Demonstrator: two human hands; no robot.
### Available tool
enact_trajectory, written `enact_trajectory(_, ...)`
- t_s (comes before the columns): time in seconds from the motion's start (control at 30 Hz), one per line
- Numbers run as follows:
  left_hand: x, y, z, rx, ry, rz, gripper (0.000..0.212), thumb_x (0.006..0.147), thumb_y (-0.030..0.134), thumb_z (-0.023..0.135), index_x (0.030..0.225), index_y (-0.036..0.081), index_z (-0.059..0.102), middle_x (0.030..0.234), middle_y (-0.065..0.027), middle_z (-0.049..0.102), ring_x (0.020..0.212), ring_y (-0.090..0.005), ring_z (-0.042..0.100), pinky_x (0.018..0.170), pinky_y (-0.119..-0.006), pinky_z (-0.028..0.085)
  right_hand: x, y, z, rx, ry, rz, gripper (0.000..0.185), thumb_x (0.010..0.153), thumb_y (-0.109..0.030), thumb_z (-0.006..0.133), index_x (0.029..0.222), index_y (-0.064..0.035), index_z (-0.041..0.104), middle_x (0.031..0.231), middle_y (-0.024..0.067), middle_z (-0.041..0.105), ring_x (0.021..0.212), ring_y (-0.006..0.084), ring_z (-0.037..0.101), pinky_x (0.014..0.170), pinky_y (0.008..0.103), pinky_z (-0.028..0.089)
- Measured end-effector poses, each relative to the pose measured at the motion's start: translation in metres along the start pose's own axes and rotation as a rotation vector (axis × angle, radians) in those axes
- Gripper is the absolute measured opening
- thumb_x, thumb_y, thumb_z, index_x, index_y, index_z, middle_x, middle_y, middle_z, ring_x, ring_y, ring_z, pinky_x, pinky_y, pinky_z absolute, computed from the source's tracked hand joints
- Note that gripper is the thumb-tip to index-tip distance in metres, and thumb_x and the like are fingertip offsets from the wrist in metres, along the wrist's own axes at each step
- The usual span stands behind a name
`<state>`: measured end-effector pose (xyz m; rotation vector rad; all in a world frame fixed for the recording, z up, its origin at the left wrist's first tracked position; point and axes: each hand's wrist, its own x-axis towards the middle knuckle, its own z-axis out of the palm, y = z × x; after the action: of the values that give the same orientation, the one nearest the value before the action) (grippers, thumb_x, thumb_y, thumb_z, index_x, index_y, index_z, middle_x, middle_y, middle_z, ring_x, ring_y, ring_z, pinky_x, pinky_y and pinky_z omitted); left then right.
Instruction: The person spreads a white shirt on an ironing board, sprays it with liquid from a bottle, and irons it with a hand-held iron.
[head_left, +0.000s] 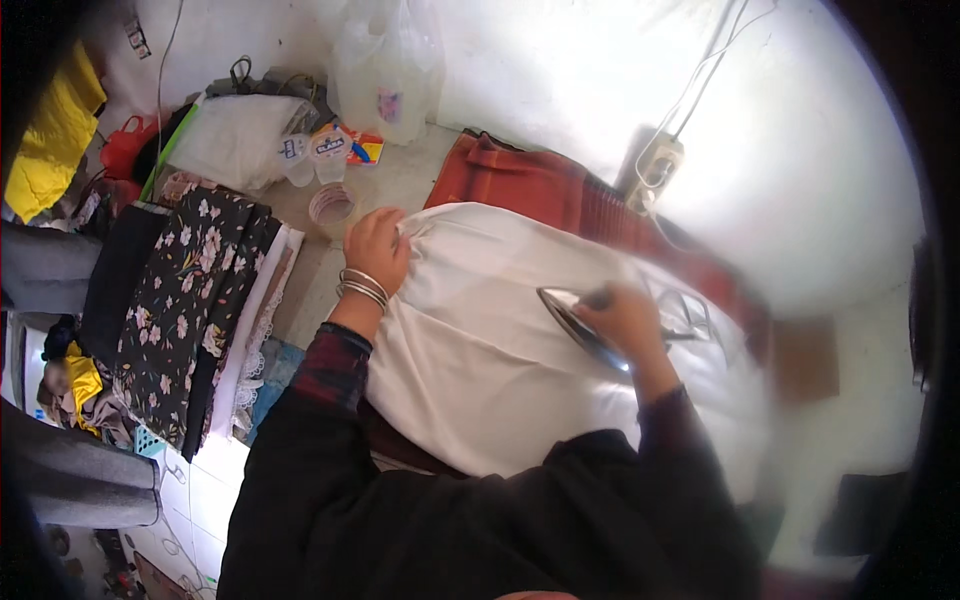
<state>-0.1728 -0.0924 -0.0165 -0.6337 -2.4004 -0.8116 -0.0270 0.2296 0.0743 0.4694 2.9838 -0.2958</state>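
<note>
A large white cloth (480, 322) lies spread before me with soft creases running across it. My right hand (626, 319) grips the handle of an electric iron (574, 319), whose pointed tip faces up and left on the cloth. At the cloth's upper left edge, my left hand (377, 251) pinches the gathered fabric between thumb and fingers. Beneath the white cloth, a red patterned cloth (517, 180) shows along the far side. The iron's cord (697, 315) loops over the cloth to the right of my right hand.
To the left sits a stack of folded fabric (187, 300), floral on top. Near my left hand stand a roll of tape (331, 204) and plastic cups (330, 154). A plastic bag (386, 75) rests against the wall. A power strip (660, 165) with cables hangs at upper right.
</note>
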Motion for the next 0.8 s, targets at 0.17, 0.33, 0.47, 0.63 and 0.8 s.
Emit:
enact_trajectory(0.17,0.025,0.037,0.032,-0.07,-0.464,0.148,0.037,0.086,0.023,0.05,0.12,0.008,0.054,0.13,-0.0116,0.049,0.12,-0.0254,0.046,0.101,-0.044,0.035,0.017,-0.004,-0.001,-0.108,0.185,-0.037,0.044,0.069,-0.052,0.068,0.086,-0.0115,0.063,0.086,0.0096,0.066,0.085,0.028,0.063,0.069,0.0407,0.048)
enact_trajectory(0.33,0.031,0.035,0.059,0.403,-0.714,-0.035,0.053,0.092,0.036,0.036,0.141,0.017,0.031,0.149,0.0037,0.025,0.137,-0.0147,0.02,0.111,-0.049,0.017,0.096,0.019,-0.007,-0.074,0.344,0.1,0.043,0.069,-0.049,0.068,0.093,-0.0132,0.063,0.09,0.0095,0.066,0.09,0.0281,0.062,0.073,0.0404,0.048)
enact_trajectory(0.47,0.032,0.034,0.064,0.346,-0.705,-0.045,0.053,0.091,0.034,0.037,0.14,0.017,0.032,0.149,0.0031,0.025,0.137,-0.0148,0.021,0.111,-0.048,0.016,0.071,0.022,-0.013,-0.017,0.159,0.036,0.043,0.069,-0.048,0.069,0.093,-0.013,0.064,0.09,0.012,0.066,0.089,0.0291,0.062,0.074,0.0414,0.048)
enact_trajectory(0.63,0.024,0.028,0.062,0.307,-0.643,-0.089,0.052,0.09,0.034,0.039,0.139,0.017,0.034,0.146,-0.001,0.031,0.136,-0.0192,0.026,0.11,-0.047,0.017,-0.038,0.02,-0.004,-0.055,-0.057,-0.025,0.041,0.068,-0.048,0.068,0.086,-0.0115,0.065,0.087,0.0141,0.065,0.082,0.0312,0.063,0.074,0.0429,0.048)
enact_trajectory(0.8,0.02,0.029,0.059,0.337,-0.606,-0.103,0.052,0.089,0.033,0.041,0.138,0.017,0.035,0.145,0.0003,0.031,0.135,-0.0168,0.027,0.11,-0.048,0.019,0.001,0.074,-0.011,-0.085,0.138,0.263,0.043,0.072,-0.048,0.065,0.095,-0.012,0.061,0.091,0.0132,0.066,0.085,0.0318,0.063,0.073,0.0424,0.048)
